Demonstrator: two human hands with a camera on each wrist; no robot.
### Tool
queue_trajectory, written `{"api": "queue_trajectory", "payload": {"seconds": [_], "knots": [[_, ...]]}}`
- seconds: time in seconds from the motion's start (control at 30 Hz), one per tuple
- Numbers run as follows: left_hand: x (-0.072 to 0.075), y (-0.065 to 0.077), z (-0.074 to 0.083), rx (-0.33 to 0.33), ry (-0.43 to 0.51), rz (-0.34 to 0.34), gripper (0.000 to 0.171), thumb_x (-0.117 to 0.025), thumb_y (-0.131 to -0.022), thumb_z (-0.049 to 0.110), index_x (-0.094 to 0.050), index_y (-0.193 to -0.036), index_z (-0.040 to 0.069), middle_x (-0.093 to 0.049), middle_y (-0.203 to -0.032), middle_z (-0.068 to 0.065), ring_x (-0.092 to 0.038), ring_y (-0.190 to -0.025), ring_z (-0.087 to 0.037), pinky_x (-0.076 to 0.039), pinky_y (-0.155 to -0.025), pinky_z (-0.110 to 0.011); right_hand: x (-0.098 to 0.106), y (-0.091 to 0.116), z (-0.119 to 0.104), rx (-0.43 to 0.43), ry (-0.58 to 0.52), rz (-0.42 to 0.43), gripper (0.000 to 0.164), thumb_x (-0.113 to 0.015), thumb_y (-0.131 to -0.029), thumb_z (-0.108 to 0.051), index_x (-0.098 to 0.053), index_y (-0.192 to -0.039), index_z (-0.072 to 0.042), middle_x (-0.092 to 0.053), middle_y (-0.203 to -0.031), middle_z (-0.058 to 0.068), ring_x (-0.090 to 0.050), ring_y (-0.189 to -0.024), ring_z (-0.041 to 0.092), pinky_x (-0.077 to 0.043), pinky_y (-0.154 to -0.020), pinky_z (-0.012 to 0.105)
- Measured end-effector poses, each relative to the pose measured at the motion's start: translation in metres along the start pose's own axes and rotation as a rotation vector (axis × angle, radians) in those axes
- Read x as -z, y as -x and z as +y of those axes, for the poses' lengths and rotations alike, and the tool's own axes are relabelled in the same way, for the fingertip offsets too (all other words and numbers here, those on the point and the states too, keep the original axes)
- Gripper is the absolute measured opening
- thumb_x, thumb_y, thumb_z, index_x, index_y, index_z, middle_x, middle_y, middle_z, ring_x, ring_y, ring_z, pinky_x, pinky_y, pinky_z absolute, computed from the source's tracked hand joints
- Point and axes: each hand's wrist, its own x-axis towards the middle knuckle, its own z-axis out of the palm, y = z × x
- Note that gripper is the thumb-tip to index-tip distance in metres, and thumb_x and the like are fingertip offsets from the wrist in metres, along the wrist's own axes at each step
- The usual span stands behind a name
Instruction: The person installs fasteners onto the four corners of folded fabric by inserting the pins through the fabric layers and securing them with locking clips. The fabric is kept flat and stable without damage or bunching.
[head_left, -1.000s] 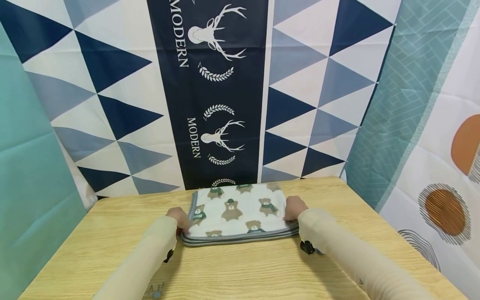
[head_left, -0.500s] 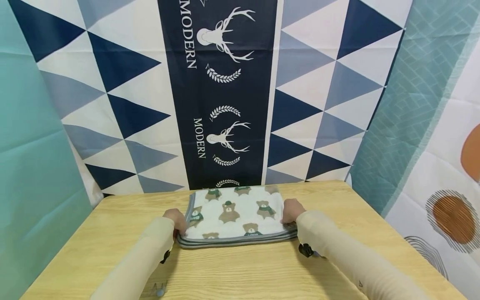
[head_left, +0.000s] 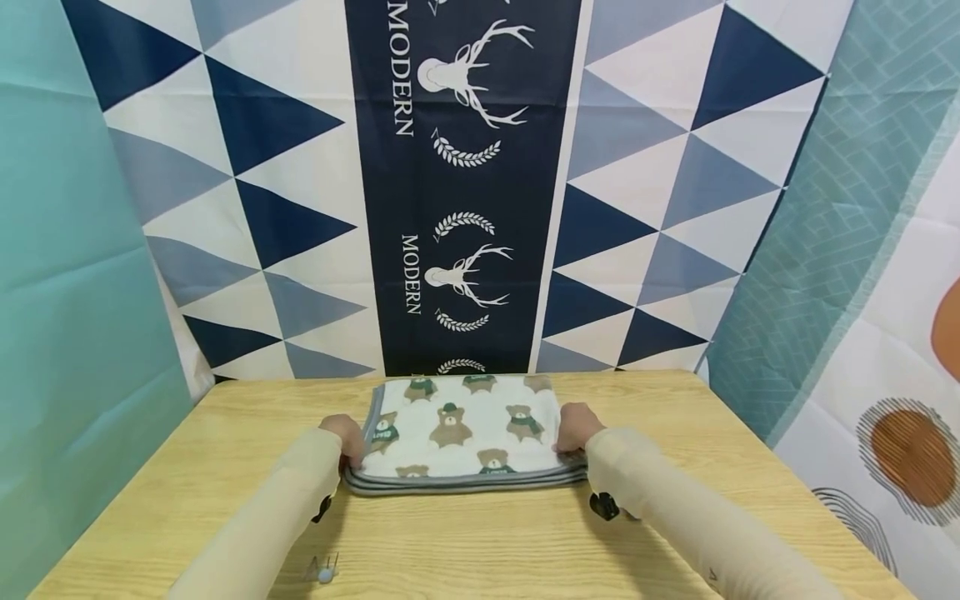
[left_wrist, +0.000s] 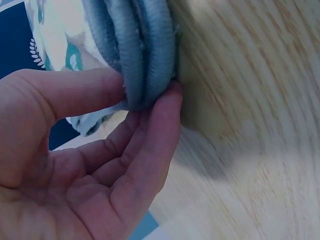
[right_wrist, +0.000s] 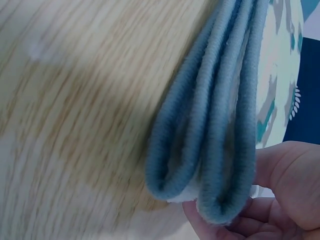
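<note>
A folded white blanket (head_left: 468, 429) printed with brown bears in green scarves and sweaters lies near the back of the wooden table. Its grey-blue bound edges stack in several layers along the front. My left hand (head_left: 345, 439) holds the left front corner. In the left wrist view, the thumb (left_wrist: 85, 92) presses the top of the layered edge (left_wrist: 132, 55) while the fingers curl beneath. My right hand (head_left: 577, 427) grips the right end. The right wrist view shows the looped folds (right_wrist: 205, 130) in front of that hand, partly covering its fingers.
Behind the tabletop (head_left: 465, 546) hangs a patterned cloth (head_left: 465, 192) with triangles and deer heads. Teal cloth (head_left: 82, 333) covers the left side, and a white printed curtain (head_left: 847, 433) the right. A small pale round thing (head_left: 325, 575) with thin lines lies near the front.
The blanket has slid a little to the left across the table with both hands holding it. The head view has turned slightly, so the backdrop sits farther right.
</note>
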Motion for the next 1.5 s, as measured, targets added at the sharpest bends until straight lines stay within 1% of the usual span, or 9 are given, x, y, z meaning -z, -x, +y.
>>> {"api": "queue_trajectory", "payload": {"seconds": [0.17, 0.43, 0.57, 0.67, 0.8, 0.93, 1.17, 1.4, 1.5], "knots": [[-0.001, -0.001, -0.006, -0.019, -0.011, -0.012, 0.033, -0.068, -0.081, 0.009, -0.049, -0.055, 0.012, -0.044, -0.063, -0.003, -0.036, -0.057, -0.012, -0.032, -0.058, -0.025, -0.002, -0.002, -0.004, 0.008, 0.013, -0.006, 0.039, -0.082, -0.073, -0.021, -0.062, -0.09, 0.008, -0.065, -0.089, 0.021, -0.054, -0.075, 0.022, -0.054, -0.076, 0.035], [0.002, 0.004, -0.01, -0.032, -0.034, -0.007, 0.027, -0.069, -0.08, 0.01, -0.054, -0.057, 0.011, -0.049, -0.063, -0.002, -0.041, -0.059, -0.012, -0.035, -0.058, -0.024, -0.007, -0.007, -0.006, 0.017, 0.031, -0.004, 0.039, -0.082, -0.073, -0.022, -0.062, -0.091, 0.007, -0.064, -0.088, 0.019, -0.053, -0.074, 0.022, -0.053, -0.073, 0.034], [0.004, 0.003, -0.012, -0.054, -0.085, -0.025, 0.034, -0.07, -0.082, 0.012, -0.048, -0.056, 0.013, -0.046, -0.067, -0.002, -0.038, -0.062, -0.012, -0.033, -0.06, -0.025, -0.006, -0.008, -0.008, 0.024, 0.037, -0.001, 0.039, -0.082, -0.073, -0.021, -0.062, -0.091, 0.007, -0.064, -0.087, 0.019, -0.053, -0.075, 0.022, -0.053, -0.074, 0.034], [0.004, 0.003, -0.014, -0.059, -0.098, -0.033, 0.035, -0.07, -0.083, 0.014, -0.047, -0.057, 0.013, -0.045, -0.067, -0.002, -0.037, -0.062, -0.012, -0.032, -0.06, -0.025, -0.005, -0.006, -0.011, 0.018, 0.043, -0.011, 0.04, -0.082, -0.074, -0.021, -0.061, -0.092, 0.008, -0.065, -0.089, 0.02, -0.053, -0.076, 0.022, -0.053, -0.075, 0.034], [0.004, 0.004, -0.016, -0.053, -0.082, -0.023, 0.032, -0.072, -0.082, 0.015, -0.05, -0.058, 0.012, -0.046, -0.067, -0.002, -0.038, -0.062, -0.012, -0.033, -0.06, -0.024, -0.003, -0.005, -0.015, -0.005, 0.034, -0.029, 0.041, -0.082, -0.074, -0.021, -0.062, -0.095, 0.008, -0.065, -0.091, 0.021, -0.053, -0.076, 0.022, -0.052, -0.073, 0.032], [0.004, 0.005, -0.017, -0.062, -0.106, -0.026, 0.034, -0.072, -0.083, 0.016, -0.048, -0.058, 0.012, -0.046, -0.068, -0.002, -0.038, -0.064, -0.013, -0.032, -0.061, -0.025, -0.002, -0.006, -0.018, -0.015, 0.03, -0.037, 0.041, -0.082, -0.074, -0.021, -0.062, -0.095, 0.008, -0.066, -0.092, 0.021, -0.053, -0.076, 0.022, -0.051, -0.072, 0.032], [0.003, 0.004, -0.018, -0.04, -0.091, -0.035, 0.032, -0.07, -0.083, 0.015, -0.05, -0.059, 0.011, -0.049, -0.073, -0.004, -0.04, -0.066, -0.013, -0.034, -0.061, -0.025, -0.003, -0.006, -0.018, 0.015, 0.068, -0.045, 0.043, -0.082, -0.074, -0.024, -0.062, -0.096, 0.007, -0.066, -0.095, 0.021, -0.062, -0.087, 0.026, -0.055, -0.081, 0.036], [0.002, 0.003, -0.019, -0.022, -0.074, -0.013, 0.029, -0.071, -0.081, 0.016, -0.053, -0.059, 0.01, -0.048, -0.069, -0.002, -0.041, -0.063, -0.012, -0.034, -0.059, -0.023, -0.001, -0.005, -0.019, 0.033, 0.067, -0.052, 0.04, -0.081, -0.075, -0.022, -0.062, -0.095, 0.007, -0.066, -0.093, 0.021, -0.061, -0.083, 0.025, -0.055, -0.077, 0.035], [0.001, 0.002, -0.021, -0.021, -0.069, -0.021, 0.033, -0.07, -0.082, 0.015, -0.049, -0.057, 0.012, -0.046, -0.067, -0.002, -0.038, -0.062, -0.012, -0.033, -0.058, -0.023, 0.0, -0.005, -0.019, 0.04, 0.07, -0.058, 0.04, -0.081, -0.075, -0.022, -0.062, -0.096, 0.007, -0.065, -0.092, 0.021, -0.06, -0.082, 0.024, -0.054, -0.076, 0.034]]}}
